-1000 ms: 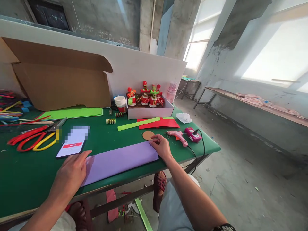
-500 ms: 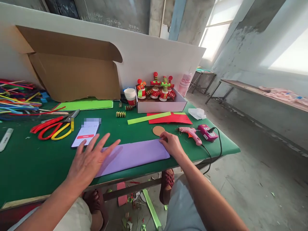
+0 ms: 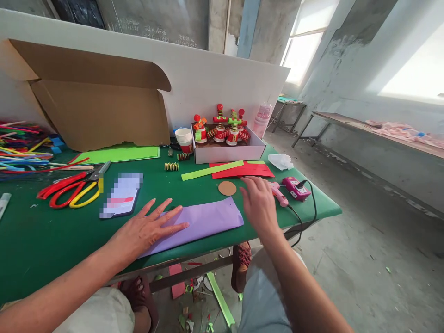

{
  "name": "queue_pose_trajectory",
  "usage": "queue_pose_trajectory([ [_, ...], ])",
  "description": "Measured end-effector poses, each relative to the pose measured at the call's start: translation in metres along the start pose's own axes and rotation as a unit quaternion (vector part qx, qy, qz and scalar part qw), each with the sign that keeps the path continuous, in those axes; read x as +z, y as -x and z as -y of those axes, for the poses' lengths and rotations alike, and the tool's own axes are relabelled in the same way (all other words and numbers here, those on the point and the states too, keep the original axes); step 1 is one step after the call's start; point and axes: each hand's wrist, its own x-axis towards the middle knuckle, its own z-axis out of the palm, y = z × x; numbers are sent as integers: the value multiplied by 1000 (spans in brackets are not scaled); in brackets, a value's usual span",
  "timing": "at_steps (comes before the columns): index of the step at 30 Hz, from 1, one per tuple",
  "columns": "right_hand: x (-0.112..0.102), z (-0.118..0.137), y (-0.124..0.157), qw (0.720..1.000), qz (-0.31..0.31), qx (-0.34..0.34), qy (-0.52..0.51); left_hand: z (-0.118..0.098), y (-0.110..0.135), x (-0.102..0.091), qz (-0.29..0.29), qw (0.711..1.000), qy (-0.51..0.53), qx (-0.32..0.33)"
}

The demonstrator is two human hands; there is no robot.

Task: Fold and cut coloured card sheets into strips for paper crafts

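- The left hand (image 3: pixel 149 229) is lying palm down, fingers spread and gripping nothing, on the near left end of the purple paper sheet (image 3: pixel 208 218).
- The purple paper sheet is lying flat along the front edge of the green table (image 3: pixel 52 245).
- The right hand (image 3: pixel 258 203) is hovering just past the sheet's right end, fingers loosely extended and empty, covering the rear of the pink glue gun (image 3: pixel 280 196); whether it is touching the gun cannot be told.
- A round cardboard disc (image 3: pixel 227 188) is lying just beyond the sheet, near the right hand.
- A phone (image 3: pixel 121 201) is sitting left of the left hand's fingertips, with red and yellow scissors (image 3: pixel 69 193) beside it.
- Farther back, a green strip (image 3: pixel 211 170) is overlapping red paper (image 3: pixel 248 170).
- Behind these, a white box (image 3: pixel 229 151) is holding small red and green figures (image 3: pixel 225 127), with paper cups (image 3: pixel 183 138) to its left.
- At the back left, an open cardboard box (image 3: pixel 100 111) is standing behind green sheets (image 3: pixel 120 153).
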Motion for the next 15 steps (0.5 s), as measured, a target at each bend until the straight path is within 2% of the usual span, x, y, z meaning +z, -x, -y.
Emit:
queue_pose_trajectory([
  [1, 1, 20, 7, 998, 11, -54, -15, 0, 1, 3, -6, 1000, 2, -1],
  [3, 14, 63, 21, 974, 121, -181, -66, 1, 2, 9, -24, 1000, 13, -1],
  [4, 24, 82, 26, 961, 166, -206, -77, 1, 3, 12, -34, 999, 18, -3],
  [6, 45, 107, 34, 957, 221, -177, -57, 3, 5, 16, -49, 999, 25, -1],
  [7, 53, 112, 36, 958, 237, -154, -44, 4, 5, 17, -49, 999, 23, 1],
  [10, 66, 102, 40, 962, 253, -101, -11, 6, 6, 16, -50, 999, 12, 14],
  [15, 53, 65, 52, 966, 251, -62, 15, 6, 6, 11, -59, 998, 27, 13],
])
